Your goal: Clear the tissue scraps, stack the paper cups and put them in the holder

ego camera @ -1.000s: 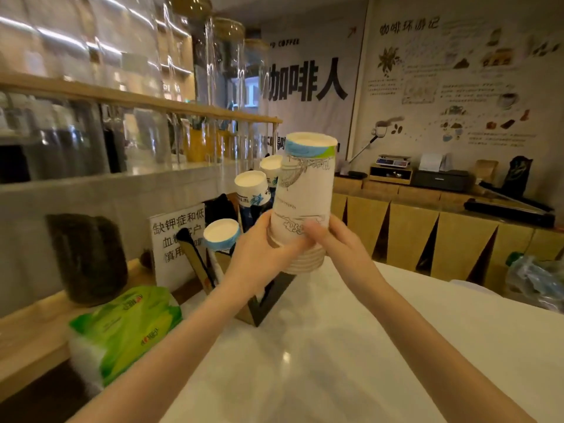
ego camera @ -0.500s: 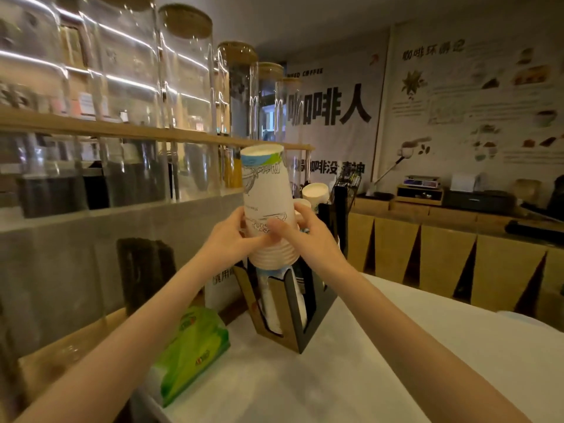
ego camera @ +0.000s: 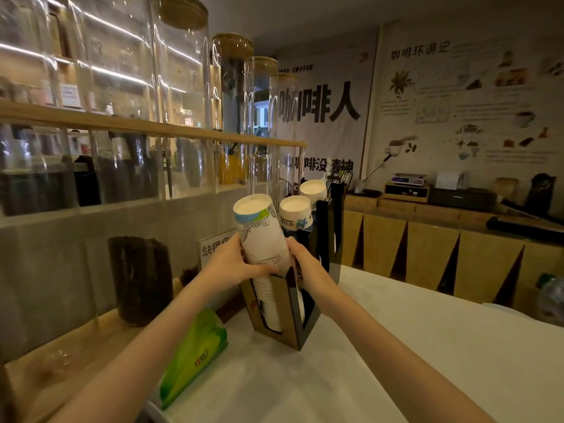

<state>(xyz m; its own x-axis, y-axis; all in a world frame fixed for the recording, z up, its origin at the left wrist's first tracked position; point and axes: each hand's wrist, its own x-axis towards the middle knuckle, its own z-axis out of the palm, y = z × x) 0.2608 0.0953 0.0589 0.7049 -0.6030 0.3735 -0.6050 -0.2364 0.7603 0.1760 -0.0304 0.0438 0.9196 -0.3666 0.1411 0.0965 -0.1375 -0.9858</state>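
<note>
Cups: the stack of paper cups, upside down, sits partly in the holder at the worktop's far left edge.
Left hand: wrapped around the stack.
Right hand: pressed on its other side.

White cup stack (blue-green rim band, sketched print), black-and-tan holder, green tissue pack.

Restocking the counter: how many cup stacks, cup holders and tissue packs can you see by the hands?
Cup stacks: 3, one held by both hands, two behind
Cup holders: 1
Tissue packs: 1
Total: 5
</note>
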